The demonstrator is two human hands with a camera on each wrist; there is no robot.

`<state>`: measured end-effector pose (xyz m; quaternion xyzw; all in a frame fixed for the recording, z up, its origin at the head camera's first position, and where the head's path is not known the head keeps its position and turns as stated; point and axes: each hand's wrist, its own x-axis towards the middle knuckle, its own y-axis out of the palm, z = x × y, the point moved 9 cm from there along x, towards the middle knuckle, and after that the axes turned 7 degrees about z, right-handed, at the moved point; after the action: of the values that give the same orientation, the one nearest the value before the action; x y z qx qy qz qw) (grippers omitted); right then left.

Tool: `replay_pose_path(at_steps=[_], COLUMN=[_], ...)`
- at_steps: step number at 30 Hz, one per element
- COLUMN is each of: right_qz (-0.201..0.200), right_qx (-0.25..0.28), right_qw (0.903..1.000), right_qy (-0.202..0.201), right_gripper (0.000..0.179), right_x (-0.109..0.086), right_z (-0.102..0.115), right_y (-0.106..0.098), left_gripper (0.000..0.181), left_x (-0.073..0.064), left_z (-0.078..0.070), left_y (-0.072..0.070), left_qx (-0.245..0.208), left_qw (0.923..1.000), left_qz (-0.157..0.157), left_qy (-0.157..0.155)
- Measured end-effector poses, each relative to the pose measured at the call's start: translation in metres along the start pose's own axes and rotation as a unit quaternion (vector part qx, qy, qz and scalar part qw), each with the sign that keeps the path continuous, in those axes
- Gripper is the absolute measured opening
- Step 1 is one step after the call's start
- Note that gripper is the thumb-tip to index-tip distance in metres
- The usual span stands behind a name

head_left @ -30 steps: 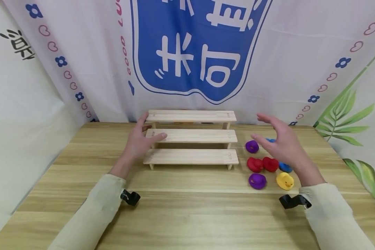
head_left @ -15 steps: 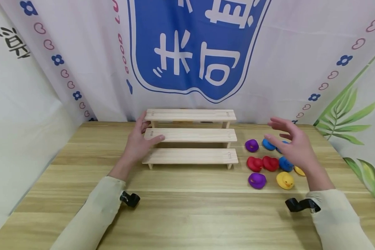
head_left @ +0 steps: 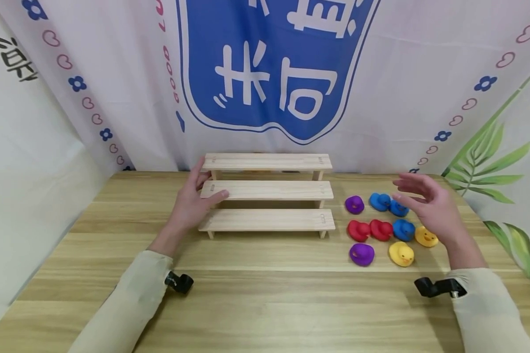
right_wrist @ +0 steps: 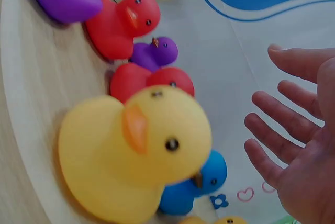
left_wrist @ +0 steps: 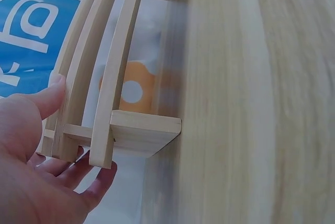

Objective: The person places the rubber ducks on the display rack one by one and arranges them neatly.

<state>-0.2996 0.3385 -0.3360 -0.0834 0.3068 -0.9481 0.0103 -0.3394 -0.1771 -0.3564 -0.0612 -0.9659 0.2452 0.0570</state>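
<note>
A three-tier stand of pale wood [head_left: 267, 190] stands at the back middle of the table. My left hand [head_left: 190, 202] grips its left end: the thumb lies on the middle tier, and the left wrist view has the fingers [left_wrist: 99, 185] reaching behind the boards. Over on the right, my right hand [head_left: 437, 211] hovers with relaxed fingers and holds nothing, close to a blue rubber duck [head_left: 399, 208] and a yellow rubber duck [head_left: 426, 237]. Other rubber ducks lie between it and the stand, among them a red duck [head_left: 358, 230] and a purple duck [head_left: 361, 254].
The wooden table [head_left: 265, 304] reaches back to a white curtain [head_left: 393, 98] with a blue printed panel [head_left: 274, 73]. A second purple duck [head_left: 355, 205] sits just right of the stand. White sheets [head_left: 39, 162] hang along both sides.
My right hand has moved right, away from the stand, so more of the blue and yellow ducks show. The left hand keeps its place on the stand.
</note>
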Motion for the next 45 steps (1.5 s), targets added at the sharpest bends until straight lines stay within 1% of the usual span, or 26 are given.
replay_pose_path(at_steps=[5, 14, 17, 21, 24, 26, 30, 33, 34, 39, 45], right_qz=[0.000, 0.011, 0.016, 0.041, 0.066, 0.078, 0.093, 0.099, 0.099, 0.095, 0.089], right_qx=[-0.004, -0.041, -0.050, -0.059, -0.055, -0.054, -0.051, -0.053, -0.057, -0.073, -0.074], right_qw=[1.0000, 0.9979, 0.9965, 0.9928, 0.9896, 0.9875, 0.9859, 0.9845, 0.9837, 0.9820, 0.9823], right_qy=[0.005, 0.049, 0.065, 0.096, 0.116, 0.126, 0.129, 0.135, 0.139, 0.146, 0.147], right_gripper=[0.055, 0.063, 0.066, 0.074, 0.080, 0.082, 0.081, 0.080, 0.080, 0.077, 0.075], right_x=[-0.003, -0.005, -0.005, -0.006, -0.007, -0.006, -0.005, -0.005, -0.004, -0.002, -0.004], right_z=[-0.009, -0.030, -0.038, -0.047, -0.051, -0.055, -0.058, -0.061, -0.063, -0.067, -0.070], right_y=[-0.007, -0.014, -0.016, -0.013, -0.008, -0.006, -0.002, -0.001, -0.001, -0.001, -0.002], left_gripper=[0.105, 0.102, 0.102, 0.100, 0.098, 0.097, 0.084, 0.076, 0.077, 0.081, 0.082], left_x=[-0.001, -0.001, 0.000, -0.001, -0.002, -0.003, -0.007, -0.010, -0.010, -0.011, -0.010], left_z=[0.001, 0.000, 0.000, 0.000, 0.004, 0.007, 0.017, 0.023, 0.024, 0.027, 0.028], left_y=[0.000, -0.001, -0.001, -0.002, -0.005, -0.007, -0.013, -0.016, -0.017, -0.021, -0.018], left_qx=[-0.002, 0.003, -0.002, -0.009, -0.015, -0.027, -0.050, -0.043, -0.041, -0.040, -0.050], left_qw=[1.0000, 1.0000, 0.9999, 0.9999, 0.9998, 0.9994, 0.9974, 0.9963, 0.9961, 0.9962, 0.9957], left_qz=[0.001, 0.008, 0.010, 0.012, 0.009, 0.006, 0.001, 0.000, 0.000, -0.002, 0.013], left_qy=[0.002, -0.002, -0.004, -0.004, -0.011, -0.019, -0.052, -0.074, -0.078, -0.078, -0.077])
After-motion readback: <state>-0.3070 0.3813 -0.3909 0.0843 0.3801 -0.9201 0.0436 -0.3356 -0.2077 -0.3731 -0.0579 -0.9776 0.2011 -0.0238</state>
